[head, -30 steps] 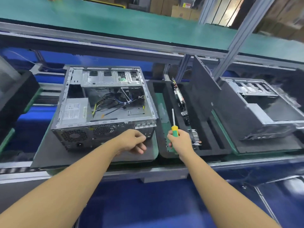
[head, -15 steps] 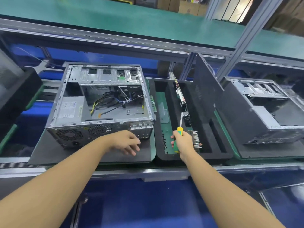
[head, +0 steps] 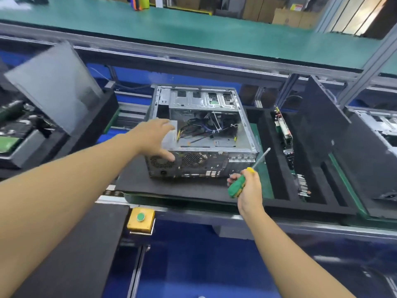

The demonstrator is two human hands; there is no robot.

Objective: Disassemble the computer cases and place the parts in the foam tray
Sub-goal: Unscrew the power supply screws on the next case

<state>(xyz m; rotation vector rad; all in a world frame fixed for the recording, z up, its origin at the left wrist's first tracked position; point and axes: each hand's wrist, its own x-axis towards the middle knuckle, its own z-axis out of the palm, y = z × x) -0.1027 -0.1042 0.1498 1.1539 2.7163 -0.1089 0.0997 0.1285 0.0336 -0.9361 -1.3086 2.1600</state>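
An open grey computer case lies on its side on a dark mat, with loose cables inside. My left hand is spread open over the case's left rear corner, above the power supply and its fan grille. My right hand is closed on a screwdriver with a green and yellow handle, held in front of the case's right rear corner, shaft pointing up and right. To the right lies the black foam tray holding a circuit board on edge and a finned part.
A dark side panel leans upright in the tray's right side. A second stripped case sits at far right. Another foam tray with parts and a grey panel stands at left. A yellow box with a green button sits on the front rail.
My left hand has left the case's rear face and reached up and left over its top corner, fingers spread. The right hand with the screwdriver moved from the tray toward the case. My view swung left.
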